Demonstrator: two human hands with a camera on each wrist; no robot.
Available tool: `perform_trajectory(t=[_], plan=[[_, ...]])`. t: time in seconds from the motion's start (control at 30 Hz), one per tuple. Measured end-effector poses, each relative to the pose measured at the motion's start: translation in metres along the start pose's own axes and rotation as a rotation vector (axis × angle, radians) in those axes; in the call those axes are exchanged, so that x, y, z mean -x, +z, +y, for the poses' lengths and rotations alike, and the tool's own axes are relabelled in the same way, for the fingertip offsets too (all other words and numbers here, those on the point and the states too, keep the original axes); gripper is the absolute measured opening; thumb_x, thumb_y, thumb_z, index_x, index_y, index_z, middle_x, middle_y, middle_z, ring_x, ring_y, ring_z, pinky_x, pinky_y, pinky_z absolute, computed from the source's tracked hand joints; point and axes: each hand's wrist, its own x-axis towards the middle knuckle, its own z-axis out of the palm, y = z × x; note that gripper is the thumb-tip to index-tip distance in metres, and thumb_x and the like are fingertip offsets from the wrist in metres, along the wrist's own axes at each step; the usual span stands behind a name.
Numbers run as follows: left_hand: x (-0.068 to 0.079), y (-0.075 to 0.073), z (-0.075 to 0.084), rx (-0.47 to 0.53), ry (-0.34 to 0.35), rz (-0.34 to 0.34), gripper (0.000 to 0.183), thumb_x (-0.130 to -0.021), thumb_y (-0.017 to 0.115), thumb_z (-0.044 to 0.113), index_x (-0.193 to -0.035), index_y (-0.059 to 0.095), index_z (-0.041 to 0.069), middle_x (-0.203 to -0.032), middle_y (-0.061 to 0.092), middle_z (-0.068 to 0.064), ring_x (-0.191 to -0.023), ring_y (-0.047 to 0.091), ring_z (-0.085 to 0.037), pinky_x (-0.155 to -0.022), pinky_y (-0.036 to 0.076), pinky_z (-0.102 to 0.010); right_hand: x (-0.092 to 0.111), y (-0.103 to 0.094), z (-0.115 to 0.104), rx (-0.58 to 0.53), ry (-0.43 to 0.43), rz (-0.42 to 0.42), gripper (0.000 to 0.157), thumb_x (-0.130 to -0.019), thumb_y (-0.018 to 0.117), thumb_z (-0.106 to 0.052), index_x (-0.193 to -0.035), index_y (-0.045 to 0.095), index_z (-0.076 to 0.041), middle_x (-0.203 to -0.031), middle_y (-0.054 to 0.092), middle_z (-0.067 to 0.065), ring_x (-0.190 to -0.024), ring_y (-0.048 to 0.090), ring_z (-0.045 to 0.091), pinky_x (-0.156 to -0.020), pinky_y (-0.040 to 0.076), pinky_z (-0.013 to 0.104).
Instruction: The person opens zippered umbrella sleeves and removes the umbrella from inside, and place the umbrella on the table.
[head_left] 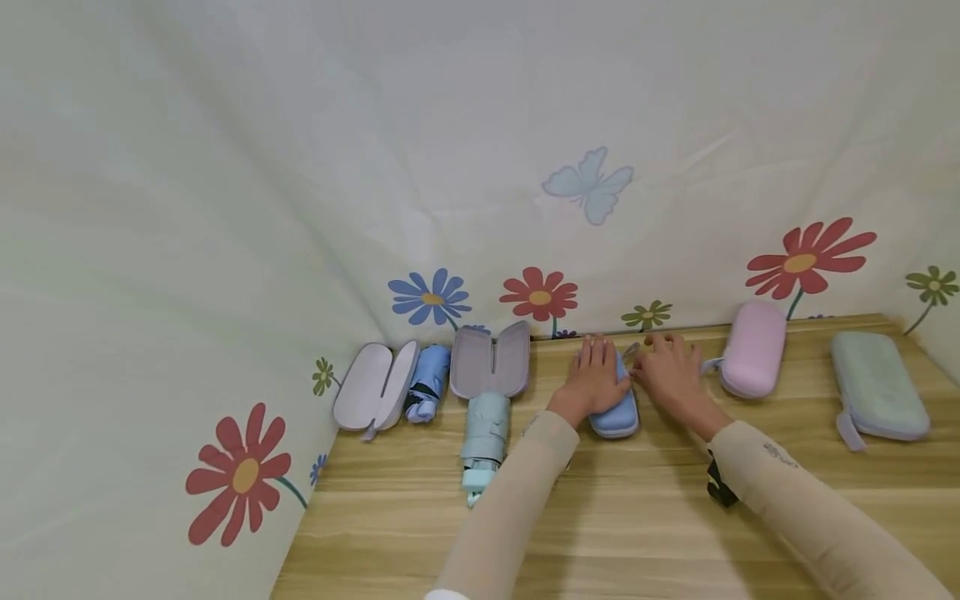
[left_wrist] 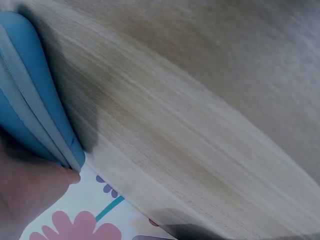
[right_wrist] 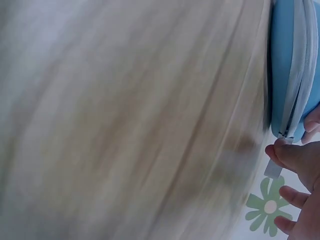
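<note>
A blue zippered hard case (head_left: 617,417) lies on the wooden table near the wall. Over its far part lies my left hand (head_left: 594,375), holding it down, with the thumb toward the right side. In the left wrist view, a finger (left_wrist: 35,190) wraps the end of the same case (left_wrist: 40,85). My right hand (head_left: 670,375) is at the case's far right corner. Seen from the right wrist, its thumb and finger pinch the grey zipper pull (right_wrist: 274,169) at the end of the zipper. The case's seam looks almost fully closed there; its contents are hidden.
To the left are two open cases, a grey-white one (head_left: 363,387) and a grey one (head_left: 480,367), a blue folded umbrella (head_left: 430,375) and a mint folded umbrella (head_left: 486,433). Rightward lie a pink case (head_left: 753,350) and a green case (head_left: 877,383). A dark object (head_left: 720,485) shows beside the right sleeve.
</note>
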Motion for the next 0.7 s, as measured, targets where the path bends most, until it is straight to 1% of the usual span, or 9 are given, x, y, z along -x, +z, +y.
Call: perform_trajectory(t=[0.07, 0.13, 0.23, 0.33, 0.43, 0.53, 0.63, 0.7], plan=[[-0.003, 0.002, 0.001, 0.001, -0.007, -0.007, 0.076, -0.107, 0.034, 0.052, -0.165, 0.005, 0.013, -0.171, -0.002, -0.010, -0.157, -0.004, -0.027, -0.125, 0.013, -0.042, 0.001, 0.000, 0.001, -0.003, 0.001, 0.005, 0.013, -0.093, 0.073, -0.025, -0.095, 0.078, -0.013, -0.138, 0.051, 0.022, -0.130, 0.038, 0.054, -0.098, 0.024, 0.080], [-0.006, 0.005, 0.001, 0.011, -0.012, -0.017, 0.076, -0.107, 0.034, 0.053, -0.165, 0.004, 0.013, -0.171, -0.004, -0.008, -0.157, -0.005, -0.027, -0.125, 0.011, -0.042, 0.002, 0.001, 0.001, -0.006, 0.001, 0.004, 0.013, -0.093, 0.073, -0.025, -0.095, 0.078, -0.013, -0.138, 0.051, 0.022, -0.129, 0.038, 0.054, -0.098, 0.024, 0.080], [-0.010, 0.012, 0.001, 0.019, -0.017, -0.017, 0.078, -0.106, 0.036, 0.054, -0.165, 0.005, 0.014, -0.171, -0.003, -0.008, -0.157, -0.005, -0.027, -0.125, 0.011, -0.042, 0.004, 0.004, 0.003, -0.004, 0.003, -0.005, 0.014, -0.094, 0.072, -0.026, -0.096, 0.078, -0.013, -0.136, 0.051, 0.023, -0.128, 0.038, 0.055, -0.097, 0.024, 0.079], [-0.012, 0.016, 0.000, 0.030, -0.006, -0.019, 0.080, -0.105, 0.038, 0.054, -0.165, 0.004, 0.012, -0.171, -0.005, -0.010, -0.157, -0.006, -0.028, -0.125, 0.010, -0.043, 0.007, 0.006, 0.004, -0.006, 0.007, -0.007, 0.014, -0.095, 0.072, -0.026, -0.097, 0.077, -0.013, -0.136, 0.050, 0.023, -0.128, 0.038, 0.055, -0.097, 0.025, 0.078], [-0.013, 0.015, 0.000, 0.014, 0.006, -0.020, 0.080, -0.106, 0.036, 0.055, -0.165, 0.004, 0.012, -0.171, -0.005, -0.010, -0.157, -0.005, -0.029, -0.125, 0.010, -0.044, 0.009, 0.006, 0.005, -0.025, 0.007, -0.008, 0.014, -0.096, 0.070, -0.025, -0.098, 0.077, -0.013, -0.137, 0.050, 0.024, -0.130, 0.037, 0.056, -0.097, 0.026, 0.078], [-0.012, 0.012, -0.001, -0.006, 0.013, -0.015, 0.080, -0.106, 0.035, 0.056, -0.165, 0.004, 0.011, -0.171, -0.004, -0.010, -0.157, -0.005, -0.029, -0.125, 0.011, -0.045, 0.012, 0.005, 0.005, -0.037, -0.027, -0.003, 0.015, -0.098, 0.068, -0.024, -0.099, 0.076, -0.011, -0.139, 0.051, 0.026, -0.130, 0.038, 0.057, -0.097, 0.029, 0.078], [-0.013, 0.012, -0.003, -0.009, 0.010, -0.008, 0.081, -0.106, 0.035, 0.057, -0.165, 0.004, 0.013, -0.171, -0.002, -0.010, -0.157, -0.006, -0.028, -0.125, 0.011, -0.044, 0.013, 0.004, 0.007, -0.036, -0.099, 0.020, 0.015, -0.099, 0.065, -0.019, -0.101, 0.074, -0.008, -0.136, 0.055, 0.029, -0.126, 0.046, 0.056, -0.095, 0.039, 0.073], [-0.015, 0.012, -0.004, 0.001, 0.004, -0.009, 0.081, -0.105, 0.035, 0.058, -0.165, 0.003, 0.013, -0.171, -0.003, -0.010, -0.157, -0.007, -0.028, -0.125, 0.010, -0.044, 0.013, 0.002, 0.008, -0.055, -0.135, 0.023, 0.017, -0.099, 0.063, -0.016, -0.105, 0.074, -0.005, -0.134, 0.057, 0.030, -0.123, 0.050, 0.055, -0.094, 0.044, 0.069]])
